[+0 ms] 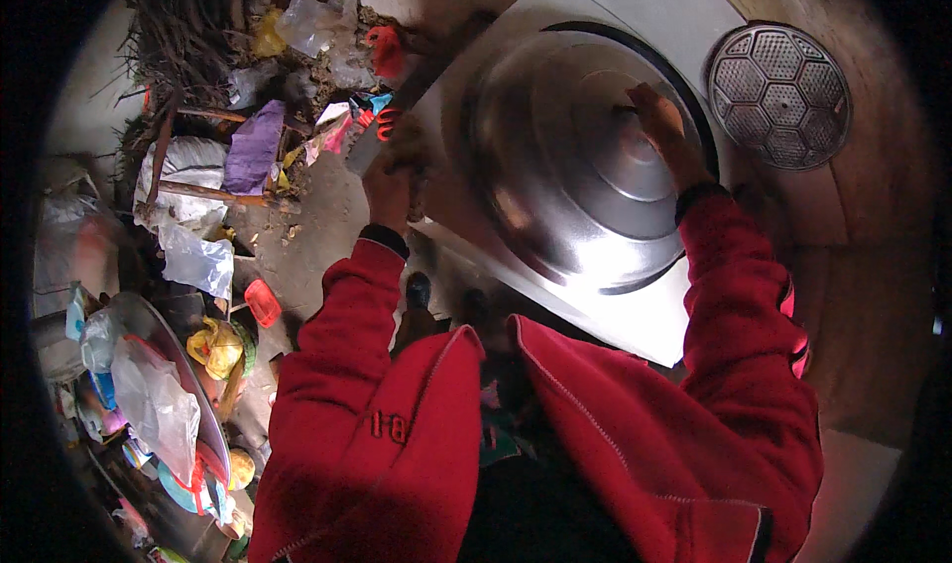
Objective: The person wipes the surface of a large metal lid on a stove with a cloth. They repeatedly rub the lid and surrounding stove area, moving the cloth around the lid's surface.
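Note:
A large domed metal lid point(543, 154) lies over a dark-rimmed round pan set in a pale tiled stove top point(647, 325). My right hand point(660, 121) is closed around the small dark knob or handle at the lid's top. My left hand point(390, 184) is left of the lid, beyond the stove's edge, with its fingers curled on a dark, rough object that I cannot make out. A coiled orange-red item point(386, 124) shows just above that hand.
A round perforated metal steamer rack point(781, 96) leans or lies at the right. Left are a brushwood pile point(193, 35), plastic bags point(197, 254), a red plastic container point(262, 303) and a wide basin point(167, 325) holding bags. A shoe point(418, 290) shows below.

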Available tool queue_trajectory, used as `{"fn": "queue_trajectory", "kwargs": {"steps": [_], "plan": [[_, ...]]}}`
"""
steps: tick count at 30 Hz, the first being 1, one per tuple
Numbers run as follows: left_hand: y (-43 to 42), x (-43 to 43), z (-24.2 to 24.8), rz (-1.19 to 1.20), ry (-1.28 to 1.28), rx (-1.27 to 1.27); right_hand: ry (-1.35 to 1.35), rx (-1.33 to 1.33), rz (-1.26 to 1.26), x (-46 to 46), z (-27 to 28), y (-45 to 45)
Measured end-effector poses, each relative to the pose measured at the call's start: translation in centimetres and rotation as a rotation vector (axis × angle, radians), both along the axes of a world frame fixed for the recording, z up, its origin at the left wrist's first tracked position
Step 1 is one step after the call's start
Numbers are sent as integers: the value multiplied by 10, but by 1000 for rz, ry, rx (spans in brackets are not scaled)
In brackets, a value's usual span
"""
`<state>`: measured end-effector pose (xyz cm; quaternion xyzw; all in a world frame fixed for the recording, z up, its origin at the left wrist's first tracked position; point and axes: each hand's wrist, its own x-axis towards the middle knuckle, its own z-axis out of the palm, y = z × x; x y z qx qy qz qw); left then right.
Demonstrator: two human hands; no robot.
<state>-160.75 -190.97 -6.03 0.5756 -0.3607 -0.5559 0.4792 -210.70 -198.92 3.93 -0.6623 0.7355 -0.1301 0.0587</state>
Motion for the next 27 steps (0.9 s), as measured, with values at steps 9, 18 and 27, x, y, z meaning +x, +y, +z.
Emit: {"fn": "queue_trajectory", "kwargs": {"steps": [9,18,27], "plan": [[-47,-7,12,-36,81,-139,393,-114,275,28,-2,6],[-125,-56,3,-428,-386,-929,283,57,573,159,16,86],[-153,-68,-11,-686,-838,-630,191,73,511,165,-11,76]]}}
